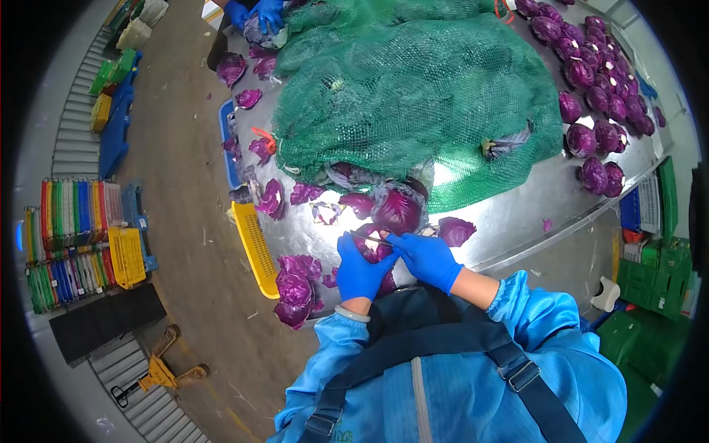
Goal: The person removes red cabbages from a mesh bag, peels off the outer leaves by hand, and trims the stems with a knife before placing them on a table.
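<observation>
My left hand [359, 272], in a blue glove, is wrapped round a red cabbage [378, 252] whose pale cut stem end faces up. My right hand [430, 261], also blue-gloved, grips a knife [368, 238]. Its thin blade lies across the cabbage close to the white stem. Just beyond my hands sits another red cabbage [397, 211] at the mouth of a green mesh sack [413, 96]. Loose purple leaves [456, 231] lie on the metal table [509, 235] around my hands. The knife's handle is mostly hidden by my right fingers.
Many trimmed red cabbages [582, 140] are gathered at the table's right. A yellow crate [253, 251] and a blue crate [227, 148] stand at its left edge. A co-worker's gloved hands [267, 13] hold a cabbage at the far left. A yellow pallet jack [159, 373] stands on the floor.
</observation>
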Available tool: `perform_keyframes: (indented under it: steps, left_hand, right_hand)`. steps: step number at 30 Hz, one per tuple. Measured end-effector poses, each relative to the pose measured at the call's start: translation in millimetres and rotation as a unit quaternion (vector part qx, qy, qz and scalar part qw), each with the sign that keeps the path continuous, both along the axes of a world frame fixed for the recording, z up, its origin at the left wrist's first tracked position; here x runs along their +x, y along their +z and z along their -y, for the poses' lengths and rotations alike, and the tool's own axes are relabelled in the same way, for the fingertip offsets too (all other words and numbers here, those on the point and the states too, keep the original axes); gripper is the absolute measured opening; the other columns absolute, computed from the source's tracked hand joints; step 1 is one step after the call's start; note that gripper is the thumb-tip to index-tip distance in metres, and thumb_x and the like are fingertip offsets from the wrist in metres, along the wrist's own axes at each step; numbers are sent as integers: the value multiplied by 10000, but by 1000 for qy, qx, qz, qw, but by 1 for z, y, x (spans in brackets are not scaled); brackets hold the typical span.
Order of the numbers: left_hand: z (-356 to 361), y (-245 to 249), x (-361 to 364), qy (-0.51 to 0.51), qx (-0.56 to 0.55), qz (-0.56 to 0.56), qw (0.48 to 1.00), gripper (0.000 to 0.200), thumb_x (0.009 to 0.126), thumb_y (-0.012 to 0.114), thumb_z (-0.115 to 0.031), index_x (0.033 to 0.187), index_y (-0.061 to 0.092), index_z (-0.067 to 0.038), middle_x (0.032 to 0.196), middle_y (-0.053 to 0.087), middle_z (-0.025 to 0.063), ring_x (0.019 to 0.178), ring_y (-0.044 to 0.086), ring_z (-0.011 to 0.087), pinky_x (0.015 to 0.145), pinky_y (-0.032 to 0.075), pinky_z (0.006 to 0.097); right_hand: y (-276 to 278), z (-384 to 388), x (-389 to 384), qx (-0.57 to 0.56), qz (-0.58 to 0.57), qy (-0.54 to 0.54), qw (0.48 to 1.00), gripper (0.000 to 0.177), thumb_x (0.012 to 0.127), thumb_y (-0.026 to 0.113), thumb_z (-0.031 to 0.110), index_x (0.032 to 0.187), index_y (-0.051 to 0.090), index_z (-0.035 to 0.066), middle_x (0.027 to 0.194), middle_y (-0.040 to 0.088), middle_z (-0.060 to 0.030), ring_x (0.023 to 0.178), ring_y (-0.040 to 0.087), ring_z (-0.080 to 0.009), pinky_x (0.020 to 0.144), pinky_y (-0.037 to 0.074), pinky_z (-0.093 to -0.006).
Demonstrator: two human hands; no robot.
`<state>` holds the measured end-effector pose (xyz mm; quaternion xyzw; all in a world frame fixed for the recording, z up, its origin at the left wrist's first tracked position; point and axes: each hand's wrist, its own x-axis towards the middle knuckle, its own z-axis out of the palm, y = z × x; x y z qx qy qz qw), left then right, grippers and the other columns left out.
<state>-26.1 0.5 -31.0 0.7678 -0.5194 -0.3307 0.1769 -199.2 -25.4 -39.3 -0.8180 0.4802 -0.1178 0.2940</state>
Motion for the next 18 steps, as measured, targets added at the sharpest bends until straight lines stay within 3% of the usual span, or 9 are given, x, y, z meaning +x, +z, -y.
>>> perform_keyframes:
  steps: [2, 5, 8, 11, 12, 15, 16, 18]
  left_hand:
    - [1, 7, -4, 17, 13, -16, 1000, 977, 639, 863, -376, 1371, 336, -3, 1299, 451, 227, 1112, 565, 394, 871, 501, 456]
    - [2, 5, -11, 17, 20, -15, 1000, 1030, 630, 858, -424, 1392, 315, 7, 1324, 440, 236, 1153, 544, 393, 894, 491, 448]
    - [4, 18, -24, 22, 76, 29, 996, 1053, 627, 858, -428, 1395, 300, 27, 1358, 420, 250, 1192, 516, 404, 924, 475, 445]
    - [-15, 8, -29, -15, -12, 73, 997, 1075, 631, 858, -415, 1410, 273, 40, 1382, 397, 270, 1207, 493, 432, 947, 459, 453]
    - [-21, -10, -20, -18, -76, 53, 996, 1103, 626, 870, -392, 1432, 247, 30, 1400, 383, 274, 1226, 482, 416, 983, 438, 446]
    - [-37, -40, 7, -10, -144, -104, 984, 1105, 618, 887, -348, 1441, 248, 23, 1400, 396, 248, 1250, 472, 365, 1028, 407, 424]
    - [-40, -41, 12, -2, -153, -136, 979, 1101, 611, 900, -295, 1445, 252, 17, 1396, 408, 220, 1269, 453, 322, 1055, 384, 405]
    - [-38, -42, 14, -8, -163, -115, 980, 1097, 610, 900, -281, 1445, 254, 16, 1394, 409, 213, 1274, 446, 327, 1064, 375, 405]
  right_hand:
    - [-2, 1, 1, -1, -42, 14, 999, 500, 881, 565, 194, 1373, 489, 244, 857, 615, -88, 657, 632, -292, 507, 482, -411]
    - [11, 9, 7, -19, -80, 12, 997, 523, 863, 557, 167, 1377, 481, 230, 883, 640, -124, 677, 649, -310, 528, 496, -426]
    - [-18, 17, 14, 33, 3, -67, 997, 429, 898, 533, 181, 1327, 530, 160, 929, 659, -178, 739, 664, -353, 605, 522, -456]
    - [-44, 48, 4, 37, 87, -167, 981, 329, 929, 528, 220, 1224, 589, 88, 948, 660, -218, 796, 653, -407, 691, 526, -481]
    - [-41, 53, 2, 104, 121, -170, 972, 345, 924, 561, 312, 1144, 617, 52, 972, 656, -229, 849, 634, -430, 739, 518, -481]
    - [-30, 37, 12, 173, 157, -133, 963, 425, 877, 612, 384, 1140, 612, 50, 1006, 654, -228, 896, 628, -420, 756, 514, -481]
    - [-35, 37, 19, 173, 130, -119, 969, 448, 829, 662, 389, 1111, 615, 44, 998, 659, -223, 919, 633, -403, 766, 511, -478]
    - [-62, 59, 23, 105, 87, -148, 980, 401, 821, 674, 343, 1071, 616, 36, 964, 661, -214, 899, 636, -401, 759, 512, -479]
